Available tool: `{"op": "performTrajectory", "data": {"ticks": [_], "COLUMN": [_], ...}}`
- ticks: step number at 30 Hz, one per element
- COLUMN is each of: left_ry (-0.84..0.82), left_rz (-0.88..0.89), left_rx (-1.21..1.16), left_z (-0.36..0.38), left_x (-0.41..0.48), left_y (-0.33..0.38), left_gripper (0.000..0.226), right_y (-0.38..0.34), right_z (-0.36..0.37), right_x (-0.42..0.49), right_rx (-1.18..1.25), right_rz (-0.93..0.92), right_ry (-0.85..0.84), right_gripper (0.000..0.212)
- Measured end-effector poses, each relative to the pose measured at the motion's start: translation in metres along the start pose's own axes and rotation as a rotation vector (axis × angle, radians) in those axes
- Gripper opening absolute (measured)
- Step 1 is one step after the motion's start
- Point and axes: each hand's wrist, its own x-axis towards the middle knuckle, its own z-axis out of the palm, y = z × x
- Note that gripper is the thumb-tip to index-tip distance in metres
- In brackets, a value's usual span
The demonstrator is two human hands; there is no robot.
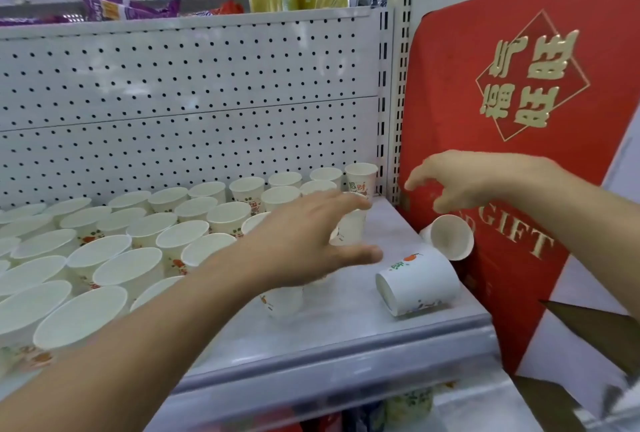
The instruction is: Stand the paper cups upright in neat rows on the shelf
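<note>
Several white paper cups (138,244) stand upright in rows across the left and middle of the grey shelf (346,324). Two more cups lie on their sides at the shelf's right end: one (419,281) near the front edge, another (450,235) against the red box. My left hand (304,241) hovers open, fingers spread, over upright cups at the right end of the rows; a cup (351,229) shows between thumb and fingers, and I cannot tell whether they touch. My right hand (474,182) hangs above the fallen cups, fingers loosely curled, holding nothing.
A large red gift box (502,102) with gold lettering leans at the shelf's right end. White pegboard (173,102) backs the shelf. Packets and bottles sit on the shelf above. A brown cardboard flap (595,331) juts in at lower right.
</note>
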Motion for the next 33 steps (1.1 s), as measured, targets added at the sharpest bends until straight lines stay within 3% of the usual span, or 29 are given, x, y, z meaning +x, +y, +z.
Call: {"op": "performTrajectory", "data": {"ticks": [3, 8, 11, 14, 18, 21, 29, 33], "left_ry": [-0.098, -0.232, -0.249, -0.251, -0.253, -0.250, -0.239, -0.225], "left_rz": [0.070, 0.030, 0.018, 0.019, 0.022, 0.015, -0.021, -0.052], "left_rx": [-0.086, -0.089, -0.132, -0.139, -0.146, -0.131, -0.091, -0.106], "left_z": [0.016, 0.049, 0.058, 0.064, 0.072, 0.074, 0.078, 0.081], "left_x": [0.000, 0.018, 0.027, 0.031, 0.029, 0.029, 0.033, 0.033], "left_y": [0.027, 0.043, 0.044, 0.042, 0.039, 0.039, 0.043, 0.043], "left_gripper": [0.072, 0.081, 0.080, 0.076, 0.077, 0.078, 0.078, 0.078], "right_y": [0.009, 0.006, 0.002, 0.006, 0.010, 0.010, 0.019, 0.023], "right_z": [0.025, 0.059, 0.059, 0.061, 0.061, 0.058, 0.090, 0.106], "right_x": [-0.001, 0.007, 0.004, -0.001, -0.010, -0.019, -0.038, -0.046], "right_rx": [-0.227, -0.449, -0.472, -0.334, -0.153, -0.111, 0.086, 0.180], "right_rz": [0.124, 0.064, 0.058, 0.092, 0.103, 0.076, 0.109, 0.120], "right_ry": [-0.208, 0.022, 0.052, -0.001, -0.190, -0.216, -0.316, -0.353], "right_gripper": [0.067, 0.033, 0.029, 0.028, 0.055, 0.066, 0.048, 0.049]}}
